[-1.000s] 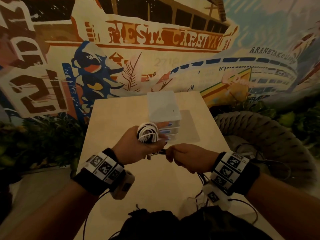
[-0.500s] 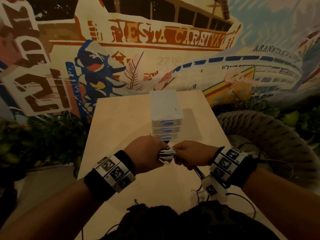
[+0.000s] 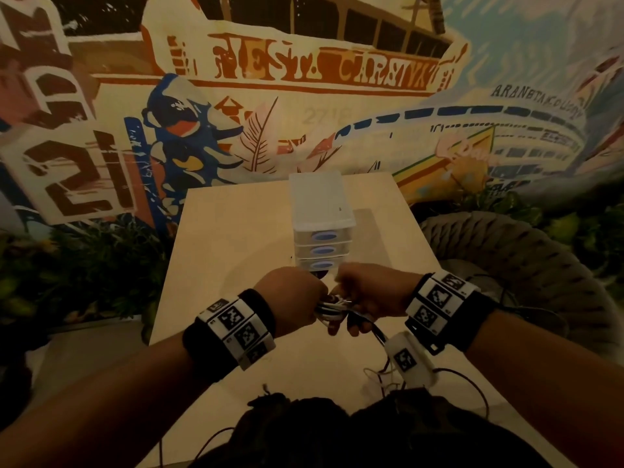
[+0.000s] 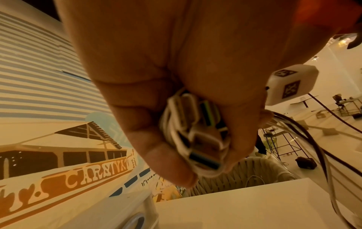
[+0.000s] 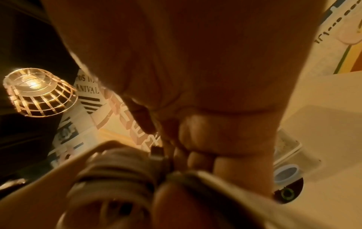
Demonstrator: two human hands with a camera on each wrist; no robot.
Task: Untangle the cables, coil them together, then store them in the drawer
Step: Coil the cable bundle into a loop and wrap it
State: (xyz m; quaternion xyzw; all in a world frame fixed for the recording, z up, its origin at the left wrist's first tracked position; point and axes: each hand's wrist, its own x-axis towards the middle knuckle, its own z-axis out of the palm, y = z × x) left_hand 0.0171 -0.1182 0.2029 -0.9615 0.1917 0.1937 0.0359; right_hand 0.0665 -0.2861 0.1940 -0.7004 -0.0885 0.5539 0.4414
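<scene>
My left hand (image 3: 297, 298) grips a tight coil of white and black cables (image 3: 332, 307), held just above the table in front of the drawer unit. In the left wrist view the coil (image 4: 192, 136) sits between thumb and curled fingers, its loops end-on. My right hand (image 3: 366, 298) meets it from the right, fingers curled round the loose cable ends (image 3: 376, 331) that trail down and back toward me. The right wrist view shows the coil (image 5: 115, 178) blurred, close to my right fingers (image 5: 203, 139). The white drawer unit (image 3: 320, 214) stands behind both hands, all visible drawers closed.
The pale table (image 3: 236, 238) is narrow, with its edges close on both sides. A woven rope chair (image 3: 526, 265) stands to the right. Plants line the floor on the left under a painted mural wall. Sensor wires (image 3: 466, 380) hang off my right wrist.
The left hand turned palm-down and lowered the coil from in front of the drawers toward the table. Both hands drew close together over it, and the coil is mostly hidden between them now.
</scene>
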